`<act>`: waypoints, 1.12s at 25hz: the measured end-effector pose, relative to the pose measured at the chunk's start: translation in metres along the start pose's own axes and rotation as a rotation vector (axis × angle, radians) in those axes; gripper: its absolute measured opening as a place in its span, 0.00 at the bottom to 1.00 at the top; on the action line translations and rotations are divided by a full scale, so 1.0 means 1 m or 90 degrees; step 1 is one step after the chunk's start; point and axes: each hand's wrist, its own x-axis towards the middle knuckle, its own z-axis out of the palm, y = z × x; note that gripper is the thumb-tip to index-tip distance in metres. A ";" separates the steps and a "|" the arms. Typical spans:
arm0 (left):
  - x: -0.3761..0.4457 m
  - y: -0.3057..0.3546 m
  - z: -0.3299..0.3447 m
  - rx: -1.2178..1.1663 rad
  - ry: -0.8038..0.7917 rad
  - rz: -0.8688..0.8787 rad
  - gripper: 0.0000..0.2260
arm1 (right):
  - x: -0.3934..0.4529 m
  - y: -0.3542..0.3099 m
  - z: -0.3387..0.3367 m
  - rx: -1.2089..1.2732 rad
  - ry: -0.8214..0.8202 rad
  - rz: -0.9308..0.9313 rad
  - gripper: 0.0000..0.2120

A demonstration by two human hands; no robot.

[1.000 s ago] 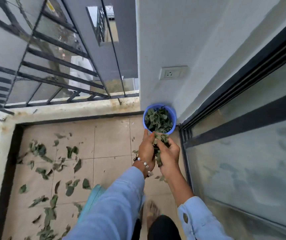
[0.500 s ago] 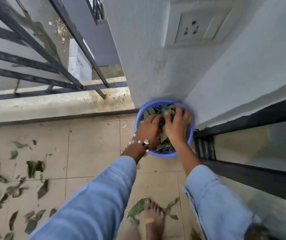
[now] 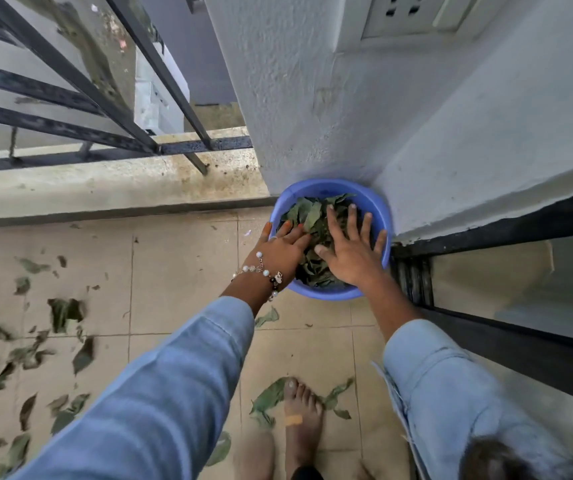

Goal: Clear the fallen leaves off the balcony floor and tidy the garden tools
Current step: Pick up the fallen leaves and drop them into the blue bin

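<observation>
2 hands [image 3: 316, 251] flat, bucket [image 3: 380, 209] leaves [image 3: 307, 214] half-hidden

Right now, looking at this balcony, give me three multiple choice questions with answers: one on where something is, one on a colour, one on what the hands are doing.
1. Where does the tub stand?
A. in the corner by the wall
B. on the ledge under the railing
C. in the middle of the floor

2. What colour is the tub?
A. red
B. blue
C. white

3. How are the left hand and right hand?
A. both gripping the railing
B. spread flat on the leaves in the tub
C. hanging at the person's sides

Answers:
1 A, it sits on the floor where the white wall meets the door frame.
2 B, its rim is plainly blue.
3 B, straight fingers lie on the pile, while loose leaves remain on the tiles.
</observation>
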 end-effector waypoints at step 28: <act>-0.541 0.058 0.158 -0.770 0.229 -0.535 0.14 | -0.462 -0.163 0.157 0.323 -0.031 0.008 0.09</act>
